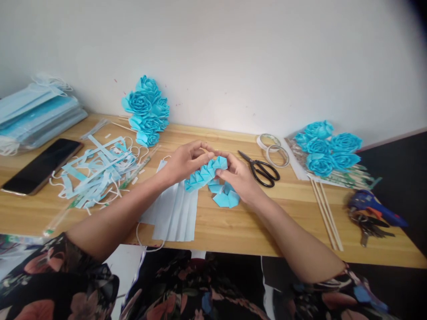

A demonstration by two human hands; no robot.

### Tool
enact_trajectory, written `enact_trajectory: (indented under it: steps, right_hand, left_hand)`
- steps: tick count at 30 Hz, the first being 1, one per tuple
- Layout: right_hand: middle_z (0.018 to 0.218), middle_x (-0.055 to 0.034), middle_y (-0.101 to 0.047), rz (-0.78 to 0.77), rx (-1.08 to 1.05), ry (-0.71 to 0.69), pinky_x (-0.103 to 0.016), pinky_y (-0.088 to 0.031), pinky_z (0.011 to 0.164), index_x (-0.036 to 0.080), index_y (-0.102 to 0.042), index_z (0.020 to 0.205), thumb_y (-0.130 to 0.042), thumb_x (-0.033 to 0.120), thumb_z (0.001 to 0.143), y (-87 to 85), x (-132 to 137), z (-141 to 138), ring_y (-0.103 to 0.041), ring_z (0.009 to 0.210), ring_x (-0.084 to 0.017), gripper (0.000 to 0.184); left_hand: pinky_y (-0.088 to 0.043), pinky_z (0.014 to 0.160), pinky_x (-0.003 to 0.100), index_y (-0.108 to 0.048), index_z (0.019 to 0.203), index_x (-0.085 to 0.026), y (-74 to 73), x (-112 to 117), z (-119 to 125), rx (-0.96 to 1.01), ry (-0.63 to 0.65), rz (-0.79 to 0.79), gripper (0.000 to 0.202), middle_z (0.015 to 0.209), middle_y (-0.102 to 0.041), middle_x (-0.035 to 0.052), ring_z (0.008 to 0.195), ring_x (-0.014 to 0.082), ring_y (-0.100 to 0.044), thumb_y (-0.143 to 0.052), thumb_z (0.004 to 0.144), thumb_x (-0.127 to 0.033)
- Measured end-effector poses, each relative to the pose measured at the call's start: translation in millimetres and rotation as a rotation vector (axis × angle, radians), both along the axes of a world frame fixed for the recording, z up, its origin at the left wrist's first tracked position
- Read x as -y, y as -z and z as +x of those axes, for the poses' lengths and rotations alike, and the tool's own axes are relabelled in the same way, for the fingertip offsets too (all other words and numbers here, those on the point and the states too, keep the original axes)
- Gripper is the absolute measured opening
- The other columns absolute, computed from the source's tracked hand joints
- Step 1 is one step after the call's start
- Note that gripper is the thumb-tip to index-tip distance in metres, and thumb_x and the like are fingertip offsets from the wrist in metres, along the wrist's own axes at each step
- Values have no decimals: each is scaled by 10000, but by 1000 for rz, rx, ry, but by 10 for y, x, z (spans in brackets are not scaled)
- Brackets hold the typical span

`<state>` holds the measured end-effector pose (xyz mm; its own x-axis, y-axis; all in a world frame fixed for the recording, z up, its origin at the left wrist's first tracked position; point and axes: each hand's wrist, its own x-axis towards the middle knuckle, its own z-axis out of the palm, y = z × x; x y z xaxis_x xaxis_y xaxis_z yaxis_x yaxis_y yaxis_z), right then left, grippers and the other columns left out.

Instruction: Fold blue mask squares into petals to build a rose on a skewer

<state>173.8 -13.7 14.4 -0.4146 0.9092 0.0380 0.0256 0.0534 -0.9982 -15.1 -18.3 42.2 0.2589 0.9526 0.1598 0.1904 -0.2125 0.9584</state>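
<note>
Folding the blue strip [203, 174] into pleats looks to me like the step in hand, at the frame's centre. Over the feed, I see the right grip [237, 174] pinching it under the thumb and the left grip [187, 162] closed on its upper edge. I can't tell whether its loose end [227, 199] touches the worktop [283, 222]. I judge the next move calls for light, steady pressure, keeping the folds stacked.

From the head camera I look forward and downward, quite near, across the table [230, 231]'s front edge.
</note>
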Motion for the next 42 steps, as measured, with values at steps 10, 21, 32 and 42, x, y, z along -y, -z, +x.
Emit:
enact_trajectory:
  steps: [10, 21, 32, 42]
  right_hand:
    - [917, -9, -638, 76, 84, 1, -313, -547, 669, 242, -542, 1249, -630, 239, 766, -11, 0, -6, -617, 743, -152, 490]
    - [1173, -57, -670, 113, 75, -99, -348, -564, 772, 246, -563, 1272, -666, 307, 794, 46, -40, 36, -669, 905, -187, 492]
    - [1115, -49, -694, 83, 60, 26, -346, -560, 773, 232, -572, 1234, -651, 278, 784, -42, -6, 25, -667, 915, -197, 459]
    - [1064, -32, -683, 25, 13, -18, -326, -564, 747, 240, -582, 1234, -713, 358, 786, -38, 0, 36, -663, 877, -187, 481]
  left_hand:
    - [-307, 546, 221, -553, 654, -153, -7, 18, 28, -195, 62, 19, 220, 594, -453, -46, 573, 78, -393, -607, 781, -323]
    - [-284, 540, 225, -554, 644, -155, 8, -27, -14, -227, 39, 19, 204, 570, -414, -56, 565, 80, -368, -590, 754, -322]
    - [-410, 602, 234, -634, 823, -148, -10, -10, -13, -29, 125, -127, 275, 728, -596, 2, 642, 109, -516, -603, 802, -421]
    - [-360, 522, 209, -620, 763, -138, 82, -83, -41, 40, -11, -213, 280, 648, -553, -18, 566, 89, -469, -681, 688, -401]
